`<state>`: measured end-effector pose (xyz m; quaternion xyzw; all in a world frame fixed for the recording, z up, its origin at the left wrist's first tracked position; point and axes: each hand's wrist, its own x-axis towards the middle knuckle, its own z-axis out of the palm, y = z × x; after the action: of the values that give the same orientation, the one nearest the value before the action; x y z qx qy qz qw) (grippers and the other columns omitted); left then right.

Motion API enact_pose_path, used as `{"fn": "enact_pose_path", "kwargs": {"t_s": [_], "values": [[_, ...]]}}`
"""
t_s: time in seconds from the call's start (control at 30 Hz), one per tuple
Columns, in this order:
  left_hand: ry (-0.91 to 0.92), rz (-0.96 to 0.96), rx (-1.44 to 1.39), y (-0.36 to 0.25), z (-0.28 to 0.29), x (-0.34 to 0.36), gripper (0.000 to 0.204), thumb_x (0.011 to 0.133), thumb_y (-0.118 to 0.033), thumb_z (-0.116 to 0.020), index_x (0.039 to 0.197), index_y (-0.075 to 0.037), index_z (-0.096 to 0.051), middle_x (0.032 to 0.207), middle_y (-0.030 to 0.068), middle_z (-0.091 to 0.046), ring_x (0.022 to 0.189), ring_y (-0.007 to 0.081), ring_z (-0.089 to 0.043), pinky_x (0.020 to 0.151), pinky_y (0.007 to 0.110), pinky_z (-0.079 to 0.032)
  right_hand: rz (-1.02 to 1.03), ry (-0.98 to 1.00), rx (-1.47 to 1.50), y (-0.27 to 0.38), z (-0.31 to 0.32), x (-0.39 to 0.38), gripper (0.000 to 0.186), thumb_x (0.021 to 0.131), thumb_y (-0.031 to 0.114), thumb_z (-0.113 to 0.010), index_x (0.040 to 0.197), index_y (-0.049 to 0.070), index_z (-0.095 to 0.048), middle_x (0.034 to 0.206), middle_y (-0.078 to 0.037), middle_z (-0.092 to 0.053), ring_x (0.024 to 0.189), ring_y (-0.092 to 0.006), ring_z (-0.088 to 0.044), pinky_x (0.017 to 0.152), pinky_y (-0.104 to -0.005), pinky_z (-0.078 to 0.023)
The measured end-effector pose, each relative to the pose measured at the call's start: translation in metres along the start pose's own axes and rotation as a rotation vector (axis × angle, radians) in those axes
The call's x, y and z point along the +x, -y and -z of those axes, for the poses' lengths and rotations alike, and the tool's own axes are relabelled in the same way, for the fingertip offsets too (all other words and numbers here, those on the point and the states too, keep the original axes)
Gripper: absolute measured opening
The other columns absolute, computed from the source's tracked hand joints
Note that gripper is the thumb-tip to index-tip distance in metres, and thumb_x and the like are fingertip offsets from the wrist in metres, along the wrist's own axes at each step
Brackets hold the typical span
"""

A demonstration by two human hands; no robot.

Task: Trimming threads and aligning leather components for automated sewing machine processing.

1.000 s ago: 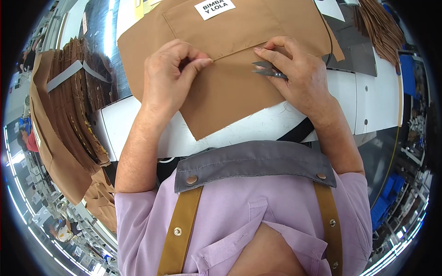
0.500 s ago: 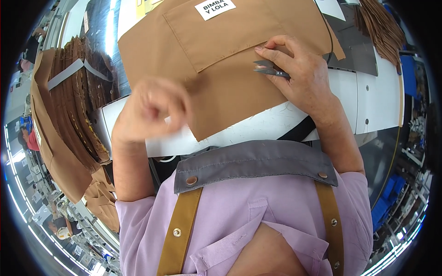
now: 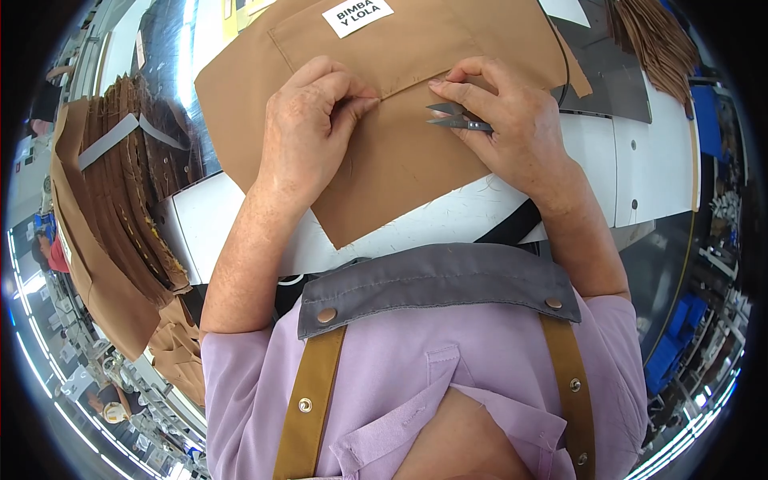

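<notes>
A brown cloth panel [image 3: 416, 164] with a sewn pocket and a white label [image 3: 357, 18] lies before me on the white table. My left hand [image 3: 312, 128] pinches at the pocket's lower seam [image 3: 400, 88], thumb and forefinger together; whether a thread is between them is too small to tell. My right hand [image 3: 512, 128] holds dark thread snips [image 3: 456, 120] in its palm, blades pointing left over the cloth, while its forefinger and thumb meet on the seam a little further right.
Banded stacks of brown pieces [image 3: 120, 208] stand at the left, more folded pieces [image 3: 652, 48] at the back right. The white table edge [image 3: 584, 184] runs below the panel. Blue bins [image 3: 678, 328] are down at the right. Small figures of other people show at the far left.
Half a second ago my left hand was blurred, lower and further left, off the seam; now it is back up pinching there. The panel and right hand sit slightly further left.
</notes>
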<state>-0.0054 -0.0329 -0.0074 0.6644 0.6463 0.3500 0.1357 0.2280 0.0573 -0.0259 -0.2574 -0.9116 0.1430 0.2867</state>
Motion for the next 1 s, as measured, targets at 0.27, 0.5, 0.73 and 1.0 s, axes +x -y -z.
{"fn": "enact_pose_path", "kwargs": {"t_s": [0.27, 0.5, 0.73, 1.0], "values": [[0.281, -0.011, -0.786, 0.011, 0.036, -0.001, 0.023, 0.099, -0.013, -0.069, 0.080, -0.002, -0.066, 0.082, 0.0012, -0.059, 0.071, 0.0063, -0.052, 0.063, 0.022, -0.040, -0.007, 0.007, 0.004, -0.004, 0.000, -0.002, 0.033, 0.076, 0.017, -0.086, 0.108, 0.013, -0.078, 0.109, 0.003, -0.065, 0.076, -0.0137, -0.071, 0.062, -0.0301, -0.056], [0.077, 0.086, -0.070, -0.012, 0.004, 0.009, 0.016, 0.079, -0.008, -0.086, 0.090, -0.001, -0.076, 0.088, 0.0010, -0.065, 0.071, 0.0086, -0.060, 0.063, 0.025, -0.049, 0.013, 0.006, 0.004, -0.002, -0.001, -0.002, 0.036, 0.074, 0.015, -0.087, 0.108, 0.013, -0.078, 0.109, 0.003, -0.066, 0.077, -0.0149, -0.071, 0.062, -0.0310, -0.056], [0.189, 0.113, -0.090, -0.002, 0.013, 0.008, 0.014, 0.084, -0.002, -0.081, 0.097, 0.000, -0.076, 0.090, 0.0014, -0.066, 0.074, 0.0110, -0.063, 0.067, 0.027, -0.053, 0.003, 0.001, 0.016, -0.002, 0.000, -0.002, 0.037, 0.073, 0.013, -0.087, 0.109, 0.013, -0.078, 0.108, 0.002, -0.066, 0.077, -0.0153, -0.071, 0.063, -0.0320, -0.057], [0.025, 0.311, -0.556, 0.029, 0.027, 0.001, 0.008, 0.099, -0.006, -0.068, 0.094, 0.000, -0.069, 0.089, 0.0031, -0.063, 0.080, 0.0081, -0.058, 0.075, 0.023, -0.048, 0.009, -0.002, 0.017, -0.003, 0.002, -0.001, 0.033, 0.074, 0.012, -0.086, 0.106, 0.012, -0.077, 0.104, 0.004, -0.066, 0.074, -0.0146, -0.070, 0.059, -0.0320, -0.054]]}}
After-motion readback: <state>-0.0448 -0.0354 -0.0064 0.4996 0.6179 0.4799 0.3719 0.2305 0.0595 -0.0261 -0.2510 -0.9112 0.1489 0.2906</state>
